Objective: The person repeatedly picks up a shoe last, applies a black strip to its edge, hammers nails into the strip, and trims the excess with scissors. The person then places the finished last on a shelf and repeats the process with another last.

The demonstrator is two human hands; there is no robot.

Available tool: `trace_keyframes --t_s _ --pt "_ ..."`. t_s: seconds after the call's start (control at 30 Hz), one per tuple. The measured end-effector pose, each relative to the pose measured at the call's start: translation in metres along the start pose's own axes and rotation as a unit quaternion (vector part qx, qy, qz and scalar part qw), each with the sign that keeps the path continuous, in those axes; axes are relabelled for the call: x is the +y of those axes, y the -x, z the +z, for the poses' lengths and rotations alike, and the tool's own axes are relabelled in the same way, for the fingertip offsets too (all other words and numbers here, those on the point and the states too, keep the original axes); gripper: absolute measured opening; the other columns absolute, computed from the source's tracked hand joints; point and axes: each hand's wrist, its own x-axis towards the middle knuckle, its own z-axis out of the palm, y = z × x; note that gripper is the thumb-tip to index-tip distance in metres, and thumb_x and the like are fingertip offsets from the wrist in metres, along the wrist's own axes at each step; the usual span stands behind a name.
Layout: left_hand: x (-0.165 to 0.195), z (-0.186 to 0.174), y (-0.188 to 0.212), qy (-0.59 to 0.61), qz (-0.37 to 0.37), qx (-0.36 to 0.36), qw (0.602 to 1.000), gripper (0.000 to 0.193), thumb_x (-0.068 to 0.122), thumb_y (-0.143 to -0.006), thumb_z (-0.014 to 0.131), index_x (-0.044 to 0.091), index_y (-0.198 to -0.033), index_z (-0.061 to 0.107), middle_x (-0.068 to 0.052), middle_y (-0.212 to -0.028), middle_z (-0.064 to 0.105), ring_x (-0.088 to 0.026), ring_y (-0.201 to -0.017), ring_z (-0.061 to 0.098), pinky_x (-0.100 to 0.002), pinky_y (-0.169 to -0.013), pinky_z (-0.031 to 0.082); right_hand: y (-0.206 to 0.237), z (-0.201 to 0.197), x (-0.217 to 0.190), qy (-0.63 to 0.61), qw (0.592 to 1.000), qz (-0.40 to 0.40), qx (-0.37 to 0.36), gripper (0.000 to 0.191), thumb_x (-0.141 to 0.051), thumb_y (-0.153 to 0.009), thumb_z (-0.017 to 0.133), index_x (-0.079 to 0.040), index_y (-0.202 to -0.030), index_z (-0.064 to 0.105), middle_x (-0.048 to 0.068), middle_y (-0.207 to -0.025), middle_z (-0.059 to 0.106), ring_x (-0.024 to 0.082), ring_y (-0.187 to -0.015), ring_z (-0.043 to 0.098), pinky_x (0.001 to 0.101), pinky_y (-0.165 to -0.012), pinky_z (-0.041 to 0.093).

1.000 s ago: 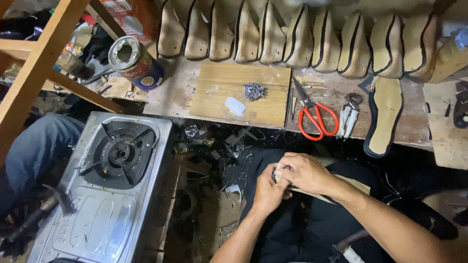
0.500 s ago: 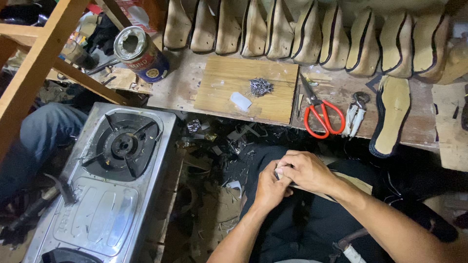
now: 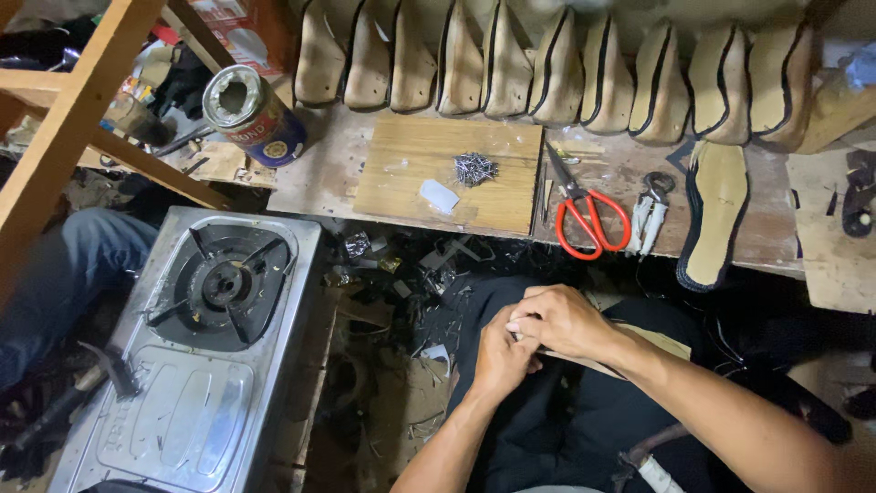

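Both hands, left hand [image 3: 500,351] & right hand [image 3: 561,319], clasp tan strip [image 3: 662,340] (over lap).

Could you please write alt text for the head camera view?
Two hands, left hand and right hand, work together on a thin tan strip over a dark lap. Ahead, a wooden bench holds red scissors and shoe soles; a gas stove sits left.

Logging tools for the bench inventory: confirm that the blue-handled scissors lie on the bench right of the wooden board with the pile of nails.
Wrong colour. In the head view the scissors have red handles, not blue. They do lie on the bench right of the wooden board with the pile of nails.
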Motion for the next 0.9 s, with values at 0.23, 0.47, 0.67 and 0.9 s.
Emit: trace_keyframes --t_s 0.23,0.47,0.67,0.9 --pt "0.011 -0.001 -0.001 0.024 -0.036 0.007 0.999 0.037 0.018 -0.091 0.072 -0.002 -0.120 0.062 -0.006 -0.078 0.070 -0.011 -0.050 0.061 -0.026 -0.043 0.051 0.044 -0.003 0.001 -0.184 0.971 0.086 0.123 0.031 -0.019 -0.085 0.075 -0.003 -0.112 0.075 0.004 -0.087 0.072 0.010 -0.076 0.067 0.0258 -0.068 0.055" --pt "0.029 -0.003 0.002 0.015 -0.079 0.025 0.996 0.044 0.026 -0.090 0.075 -0.002 -0.122 0.064 -0.007 -0.078 0.071 -0.011 -0.048 0.060 -0.025 -0.042 0.049 0.225 0.037 0.032 0.188 0.948 0.258 0.024 0.046 -0.037 -0.079 0.077 -0.020 -0.122 0.074 0.005 -0.089 0.071 0.018 -0.084 0.074 0.0322 -0.075 0.058" --pt "0.022 0.002 0.002 0.029 -0.078 0.015 0.996 0.044 0.026 -0.090 0.075 -0.001 -0.122 0.063 -0.006 -0.078 0.071 -0.010 -0.047 0.059 -0.025 -0.042 0.048 0.295 0.098 0.083 0.153 0.910 0.382 -0.048 0.060 -0.027 -0.075 0.079 -0.010 -0.130 0.065 0.013 -0.094 0.075 0.024 -0.087 0.076 0.0371 -0.080 0.058" --pt "0.006 0.004 -0.001 0.049 -0.075 0.010 0.996 0.043 0.024 -0.090 0.075 0.000 -0.123 0.061 -0.006 -0.078 0.070 -0.010 -0.047 0.059 -0.025 -0.042 0.048 0.232 0.068 0.007 -0.089 0.941 0.164 0.281 0.054 -0.012 -0.078 0.075 0.001 -0.129 0.061 0.015 -0.089 0.079 0.025 -0.079 0.078 0.0373 -0.073 0.060"
